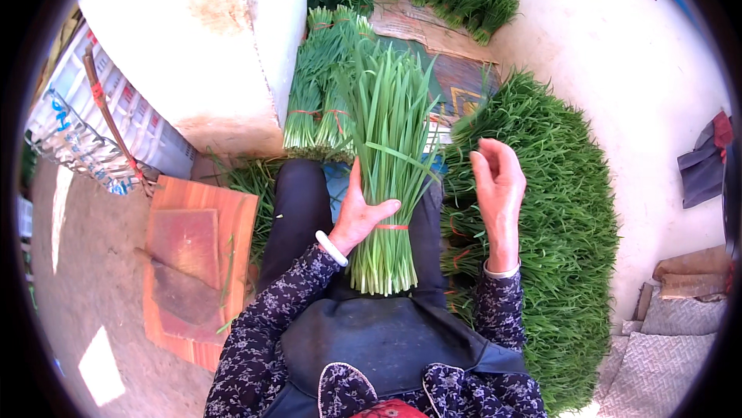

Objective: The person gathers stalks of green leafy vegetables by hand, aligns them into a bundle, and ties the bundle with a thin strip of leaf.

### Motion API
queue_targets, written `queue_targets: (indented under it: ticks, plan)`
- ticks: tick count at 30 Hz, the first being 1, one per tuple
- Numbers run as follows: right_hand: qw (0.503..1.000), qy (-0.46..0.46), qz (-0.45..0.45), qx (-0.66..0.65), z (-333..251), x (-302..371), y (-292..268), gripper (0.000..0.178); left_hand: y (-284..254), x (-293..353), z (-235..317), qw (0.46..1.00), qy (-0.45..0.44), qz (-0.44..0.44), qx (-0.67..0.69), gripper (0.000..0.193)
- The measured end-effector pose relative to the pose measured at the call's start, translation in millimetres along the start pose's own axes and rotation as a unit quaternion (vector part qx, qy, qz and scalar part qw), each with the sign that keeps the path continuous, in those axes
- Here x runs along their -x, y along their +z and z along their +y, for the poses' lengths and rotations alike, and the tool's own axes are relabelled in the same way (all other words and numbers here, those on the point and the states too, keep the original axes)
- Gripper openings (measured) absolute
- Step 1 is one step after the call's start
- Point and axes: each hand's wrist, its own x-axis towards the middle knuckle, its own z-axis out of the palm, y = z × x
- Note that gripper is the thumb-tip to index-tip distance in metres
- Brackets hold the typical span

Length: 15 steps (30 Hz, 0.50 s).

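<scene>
Far left: white plastic crate (pixel 171 138), red print on its side, too small and skewed to read. Thin brown stick (pixel 106 109) with red wraps leans across it, blue and silvery strips alongside. Right of that, an orange-brown board (pixel 237 221) with a dull red panel (pixel 185 234) on it plus a few loose green blades. Behind: white block (pixel 224 32), brown stains, bottom edge rust-toned.

Next, banded bunches (pixel 303 97) of green stalks, red ties, cut ends toward the wearer. Left grip (pixel 357 213) is closed round the held bunch (pixel 393 140), thumb across the front just above its red band (pixel 393 226); white bangle (pixel 331 249) at that wrist. Bunch is over the lap, between the thighs: leaves pointing away, pale cut ends toward the dark apron (pixel 363 341).

Past the bunch, printed sheets (pixel 466 78) on the ground: yellow line pattern, small dark print, not legible from here. Right grip (pixel 502 182) is beside the bunch, apart from it, fingers half curled, narrow thumb-to-finger gap. Big heap of greens (pixel 560 240) below and beyond it. Far right: woven mats (pixel 661 364), brown cardboard (pixel 696 267), dark cloth (pixel 699 163).
</scene>
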Motion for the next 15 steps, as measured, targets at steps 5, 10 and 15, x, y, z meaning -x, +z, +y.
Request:
queue_targets:
  ticks: [5, 10, 15]
  plan:
    - [0.960, -0.217, -0.145, 0.105, -37, -2, 38, 0.034, 10, -9, -10, 0.987, 0.032, -0.009, -0.156, 0.109]
    - [0.933, -0.244, -0.191, 0.182, -4, -13, 66, 0.026, 20, -9, -10, 0.964, 0.029, -0.008, -0.263, 0.113]
    - [0.965, -0.260, 0.000, 0.014, 0, -57, 65, 0.009, 27, -13, -6, 0.980, 0.023, -0.062, -0.188, 0.107]
